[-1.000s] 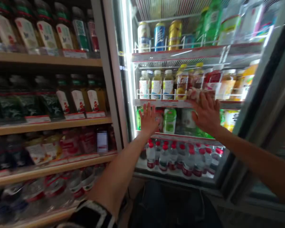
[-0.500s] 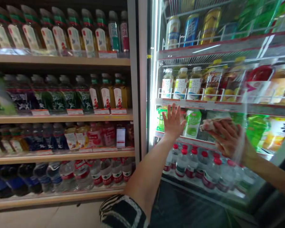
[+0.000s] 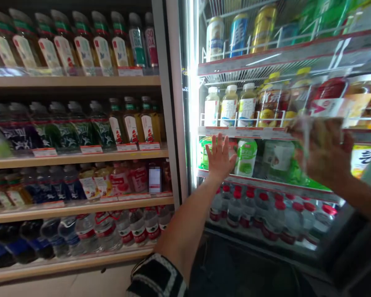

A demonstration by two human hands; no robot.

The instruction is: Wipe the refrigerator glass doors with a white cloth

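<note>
My left hand (image 3: 220,160) is stretched out with fingers spread, palm toward the glass door (image 3: 228,258) of a lit drinks cooler. It seems to rest on the glass, in front of the lower shelf with green-labelled bottles. Farther right, my right hand (image 3: 330,159) is raised before the same glass and smeared by motion. Under its fingers is a crumpled pale cloth (image 3: 317,128), also blurred. Behind the left fingers stand a green pack (image 3: 203,153) and a white-and-green bottle (image 3: 246,157).
Cooler shelves hold cans (image 3: 238,35), tea bottles (image 3: 228,105) and red-capped water bottles (image 3: 235,208). An open wooden shelf unit (image 3: 74,81) with rows of drinks stands at the left, a grey upright post (image 3: 170,103) beside it. Pale floor (image 3: 89,282) shows below.
My right hand has moved up and to the right with the cloth. My left hand keeps its place on the glass, while the whole view has shifted slightly.
</note>
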